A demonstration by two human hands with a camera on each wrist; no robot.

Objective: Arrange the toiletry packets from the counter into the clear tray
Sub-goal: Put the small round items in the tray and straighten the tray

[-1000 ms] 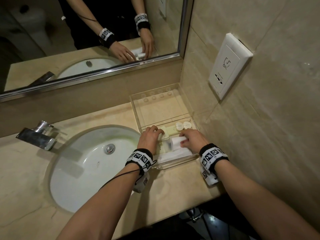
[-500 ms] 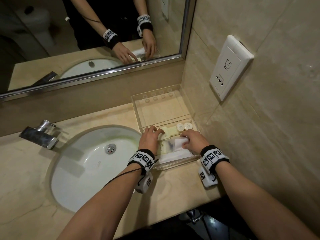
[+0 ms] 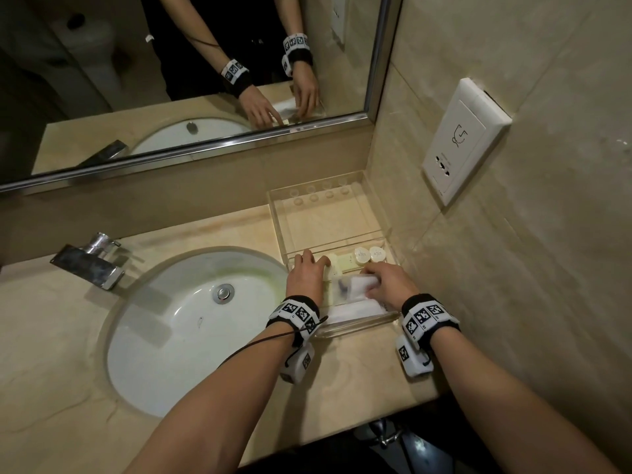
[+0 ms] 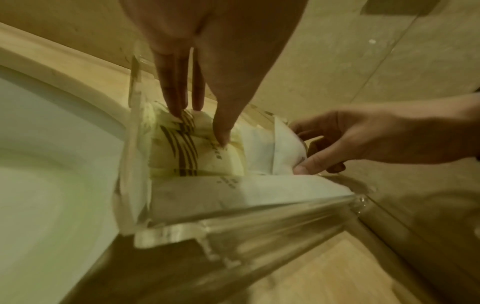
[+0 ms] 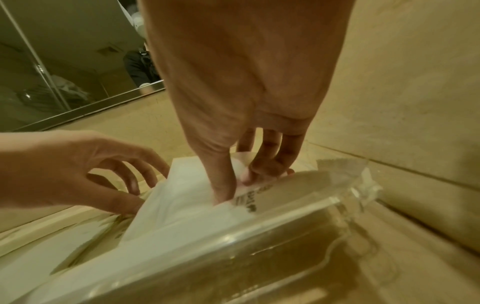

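The clear tray [image 3: 277,218] sits in the counter's back right corner. Its near compartment holds yellowish packets [image 3: 343,262], two small round white bottles [image 3: 361,256] and a flat white packet [image 3: 355,311] along the front wall. My left hand [image 3: 309,271] reaches into the left side, straight fingers [image 4: 176,96] pressing a yellow striped packet [image 4: 182,152]. My right hand [image 3: 378,283] pinches a white packet [image 3: 357,285] between thumb and fingers [image 5: 223,185] just above the others. The left hand [image 5: 78,170] is beside it.
A white sink basin [image 3: 178,323] with a chrome tap [image 3: 90,265] lies left of the tray. The mirror [image 3: 191,73] runs along the back, and a wall socket [image 3: 461,142] sits on the tiled right wall. The tray's far compartment [image 3: 328,217] holds nothing.
My right hand has tipped the white packet from upright to lying leftward over the other packets. My left hand has stayed on the yellow packets.
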